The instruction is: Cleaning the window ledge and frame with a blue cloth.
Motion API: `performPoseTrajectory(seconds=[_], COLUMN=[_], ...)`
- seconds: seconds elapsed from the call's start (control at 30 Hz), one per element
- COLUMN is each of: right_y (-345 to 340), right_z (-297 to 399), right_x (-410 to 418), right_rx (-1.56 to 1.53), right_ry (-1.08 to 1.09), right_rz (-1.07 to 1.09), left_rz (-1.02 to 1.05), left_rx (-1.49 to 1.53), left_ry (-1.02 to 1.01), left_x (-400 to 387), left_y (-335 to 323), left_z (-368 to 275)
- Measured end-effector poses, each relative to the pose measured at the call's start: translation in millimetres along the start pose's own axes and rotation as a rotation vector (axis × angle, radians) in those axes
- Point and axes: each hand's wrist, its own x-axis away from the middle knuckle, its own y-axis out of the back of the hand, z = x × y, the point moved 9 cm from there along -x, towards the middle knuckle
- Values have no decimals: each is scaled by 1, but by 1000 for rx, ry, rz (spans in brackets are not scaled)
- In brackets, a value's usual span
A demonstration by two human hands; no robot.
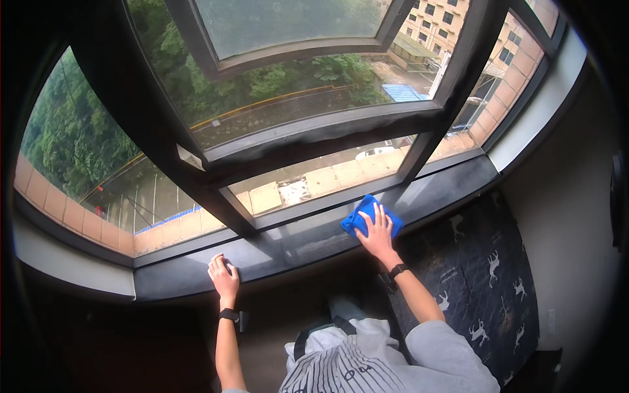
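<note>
My right hand presses a folded blue cloth against the dark window sill. Its fingers spread over the cloth, which touches the sill just below the window frame. Further left, my left hand rests on the front part of the same sill with nothing seen in it. Its fingers are bent and its thumb stands a little apart; the palm is hidden. Patches of light fall across the sill's smooth top.
A window sash is tilted out above the sill, within thick dark frames. White side walls bound the recess. At the right below the sill stands a surface with a dark deer-patterned cover.
</note>
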Motion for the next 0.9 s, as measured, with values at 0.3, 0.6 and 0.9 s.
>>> performPoseTrajectory(seconds=[0.3, 0.6, 0.9], right_y=[2, -28, -87], right_z=[-182, -143, 124], right_x=[-40, -51, -21], right_rx=[239, 245, 147], right_ry=[-416, -423, -139], right_rz=[9, 88, 72], left_rz=[-17, -24, -65], left_rx=[-14, 1, 35], left_ry=[14, 29, 13], left_x=[0, -1, 1], left_y=[2, 3, 7], left_z=[0, 1, 1])
